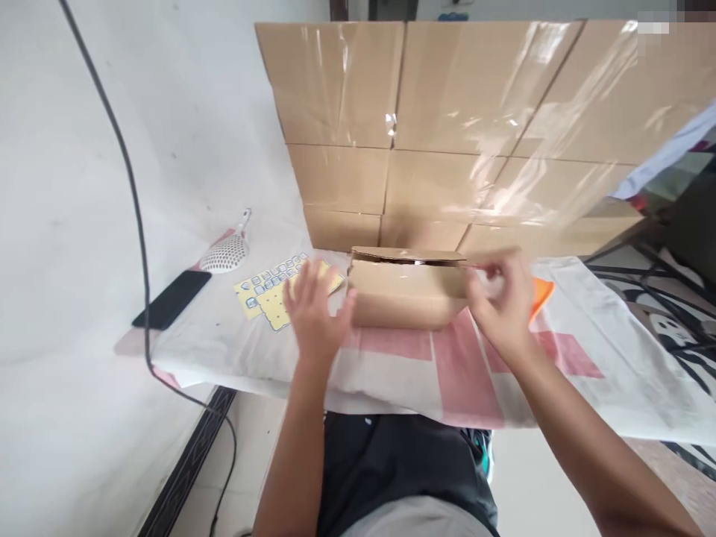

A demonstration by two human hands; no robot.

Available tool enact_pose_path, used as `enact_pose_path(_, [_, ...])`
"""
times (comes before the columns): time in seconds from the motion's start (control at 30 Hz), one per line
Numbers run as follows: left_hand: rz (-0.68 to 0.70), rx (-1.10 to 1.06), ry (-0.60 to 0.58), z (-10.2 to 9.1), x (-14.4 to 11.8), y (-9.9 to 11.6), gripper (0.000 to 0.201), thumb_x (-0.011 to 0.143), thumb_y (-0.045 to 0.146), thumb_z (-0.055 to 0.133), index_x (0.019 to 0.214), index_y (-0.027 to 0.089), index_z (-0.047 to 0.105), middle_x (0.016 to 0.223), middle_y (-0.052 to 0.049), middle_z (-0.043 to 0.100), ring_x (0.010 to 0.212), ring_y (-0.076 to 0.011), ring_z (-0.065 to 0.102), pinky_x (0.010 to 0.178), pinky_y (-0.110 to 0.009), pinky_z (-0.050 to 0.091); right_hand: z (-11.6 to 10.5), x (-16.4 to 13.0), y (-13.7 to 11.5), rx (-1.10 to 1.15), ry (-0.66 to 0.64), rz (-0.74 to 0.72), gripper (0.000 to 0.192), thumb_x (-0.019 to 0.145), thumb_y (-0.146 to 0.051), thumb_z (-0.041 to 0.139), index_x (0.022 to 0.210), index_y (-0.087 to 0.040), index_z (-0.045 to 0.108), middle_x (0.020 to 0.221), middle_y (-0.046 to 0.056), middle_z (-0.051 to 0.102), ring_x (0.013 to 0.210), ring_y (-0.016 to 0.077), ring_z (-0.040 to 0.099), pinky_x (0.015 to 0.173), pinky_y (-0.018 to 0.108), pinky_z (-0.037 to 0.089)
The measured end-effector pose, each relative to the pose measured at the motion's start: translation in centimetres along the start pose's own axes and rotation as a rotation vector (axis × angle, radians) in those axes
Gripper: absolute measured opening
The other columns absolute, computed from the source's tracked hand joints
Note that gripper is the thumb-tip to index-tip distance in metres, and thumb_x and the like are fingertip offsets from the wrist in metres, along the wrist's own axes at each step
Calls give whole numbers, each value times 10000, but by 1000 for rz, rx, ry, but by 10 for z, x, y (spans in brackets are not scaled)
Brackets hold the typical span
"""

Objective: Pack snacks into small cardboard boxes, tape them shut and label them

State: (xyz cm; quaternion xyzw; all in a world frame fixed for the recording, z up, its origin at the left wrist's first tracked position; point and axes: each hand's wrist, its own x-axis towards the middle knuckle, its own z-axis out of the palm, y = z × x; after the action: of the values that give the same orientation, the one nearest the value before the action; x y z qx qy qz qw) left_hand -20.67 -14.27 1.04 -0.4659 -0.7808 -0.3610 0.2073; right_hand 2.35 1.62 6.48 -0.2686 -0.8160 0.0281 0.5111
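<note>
A small cardboard box (406,287) lies on the cloth in front of me, with a narrow dark gap along its upper flap. At the box's left end is my left hand (318,309), its fingers spread and its thumb close to the cardboard. My right hand (503,294) is at the right end, thumb and fingers curled together by the edge of the flap. Motion blurs those fingertips, and what lies between them is hard to make out. Yellow printed sheets (274,291) lie partly behind my left hand. Something orange (541,296) shows behind my right wrist.
Taped cardboard panels (447,112) stand upright behind the box. To the left are a white perforated skimmer (227,252) and a black phone (172,300). A dark cable (131,171) hangs down the left side. The white and pink cloth (391,373) covers the table.
</note>
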Motion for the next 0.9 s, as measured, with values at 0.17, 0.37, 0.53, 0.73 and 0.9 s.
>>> enact_pose_path(0.17, [-254,264,-547,-2,-6,-113,757,915,661,545,1495,177,506,1640,-223,365,1525,-465,313,1160,-687,300,-23,-92,-35,141,-81,-66,207,854,-93,633,936,-252,531,797,10,570,697,191,528,673,369,419])
enact_pose_path(0.37, [-160,377,-490,-27,-29,-135,451,993,500,477,1253,184,666,1171,-186,746,1058,-341,707,1033,-518,450,16,-119,-75,382,-327,10,195,895,-77,588,932,-254,514,795,13,551,756,205,547,696,367,455])
enact_pose_path(0.53, [-132,387,-432,-45,-49,-141,365,1029,336,384,1022,210,726,1131,-119,763,1075,-296,696,1130,-510,333,49,-116,-104,522,-450,48,129,928,-122,556,884,-235,512,784,7,557,749,184,537,698,341,436])
enact_pose_path(0.73, [-109,288,-435,-44,-38,-164,350,980,461,510,1081,179,692,1170,-199,727,1116,-378,649,938,-468,407,71,-112,-128,565,-534,21,107,934,-142,529,862,-220,529,788,15,578,750,172,544,712,339,451])
enact_pose_path(0.9, [-115,116,-475,-44,-11,-180,327,915,457,619,715,200,582,661,-114,636,768,-301,666,803,-403,412,66,-134,-141,639,-548,-62,109,924,-131,526,879,-229,538,765,32,599,722,185,551,664,348,496])
